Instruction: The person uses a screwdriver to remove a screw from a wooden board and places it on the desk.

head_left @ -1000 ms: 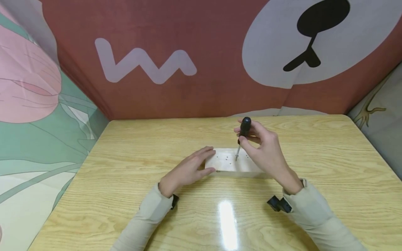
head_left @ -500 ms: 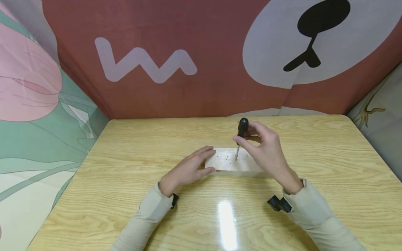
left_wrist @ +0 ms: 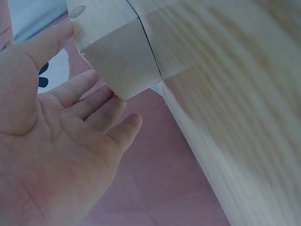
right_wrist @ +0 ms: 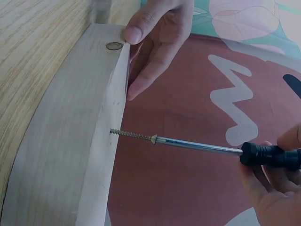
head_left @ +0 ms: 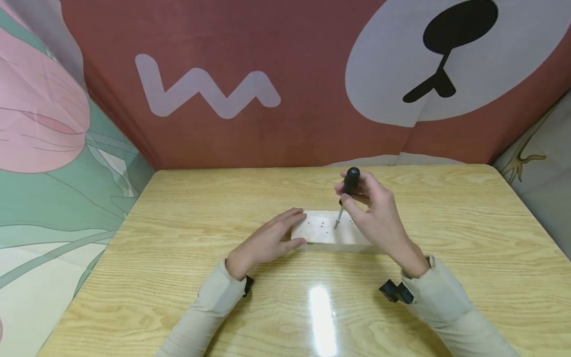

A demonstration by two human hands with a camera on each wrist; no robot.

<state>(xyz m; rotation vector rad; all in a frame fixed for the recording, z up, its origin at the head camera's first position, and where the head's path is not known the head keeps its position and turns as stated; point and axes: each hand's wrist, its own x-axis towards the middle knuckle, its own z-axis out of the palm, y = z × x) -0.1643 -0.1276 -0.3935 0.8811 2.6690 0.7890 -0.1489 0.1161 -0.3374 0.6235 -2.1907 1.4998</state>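
Observation:
A pale wooden block point(head_left: 318, 235) with several small dark holes in its top lies across the middle of the table. My left hand point(head_left: 267, 242) holds its left end, thumb at the front edge and fingers over the far side; the left wrist view shows them against the block's end point(left_wrist: 120, 59). Between thumb and fingers, my right hand point(head_left: 382, 213) pinches the black handle of a screwdriver point(head_left: 351, 181). The screwdriver's metal shaft point(right_wrist: 197, 145) meets the head of a long screw point(right_wrist: 134, 134), whose tip is at the block's surface. Most of the screw's thread shows outside the wood.
The wood-grain table point(head_left: 178, 213) reaches back to a red wall cloth point(head_left: 303, 139) with a cartoon print. A round dark-ringed spot point(right_wrist: 114, 46) marks the block's side near the left thumb. Black wrist cameras point(head_left: 396, 290) sit at both cuffs.
The right thumb and fingers shift around the screwdriver handle. Its top swings slightly left, then back right, while the screw's tip stays in place. The left hand and block keep still.

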